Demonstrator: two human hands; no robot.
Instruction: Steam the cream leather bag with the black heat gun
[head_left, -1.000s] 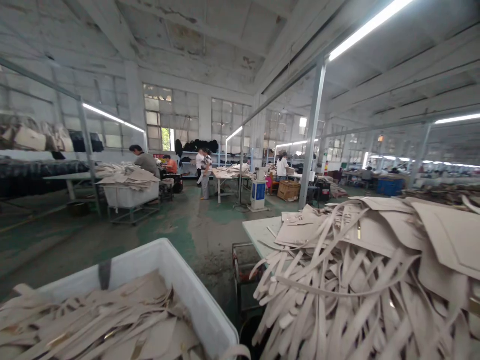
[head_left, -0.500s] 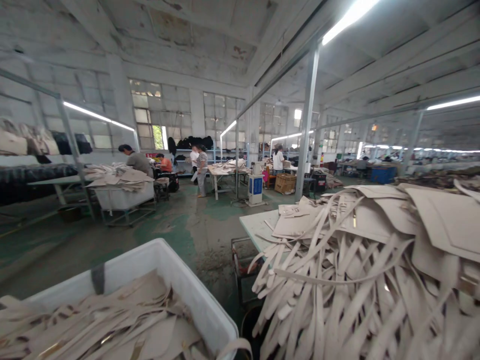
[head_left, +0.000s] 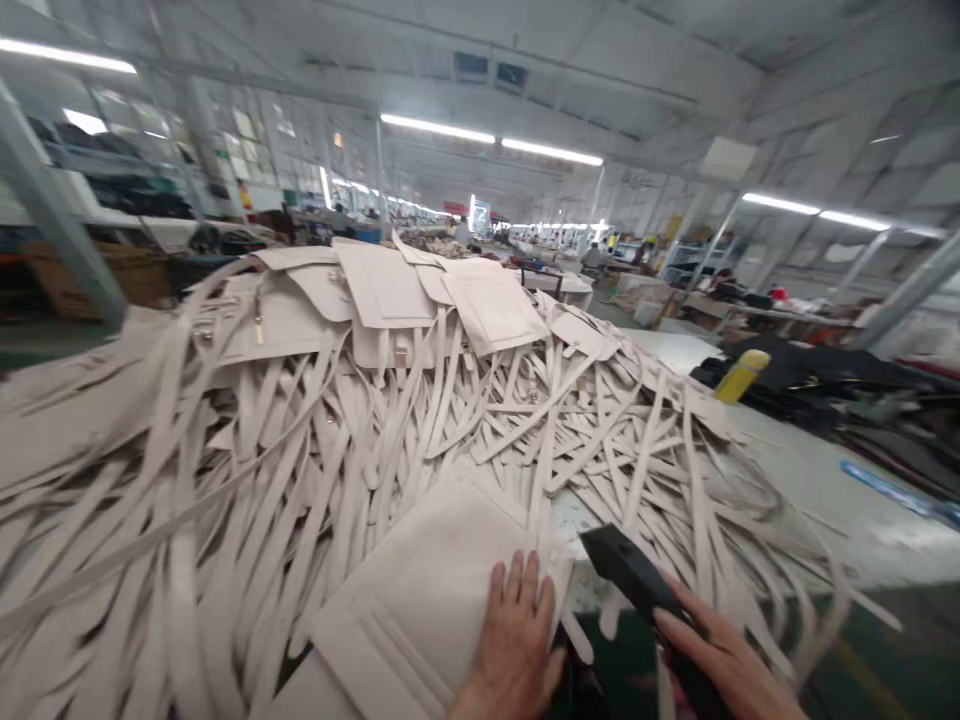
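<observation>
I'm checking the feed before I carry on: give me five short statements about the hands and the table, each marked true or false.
1. The left hand lies on a beige panel. True.
2. The right hand holds nothing. False: it holds a black tool.
3. Beige straps lie heaped on the table. True.
4. The yellow object is at the picture's left edge. False: it is on the right, by dark material.
5. A blue strip lies right of the yellow object. True.
</observation>
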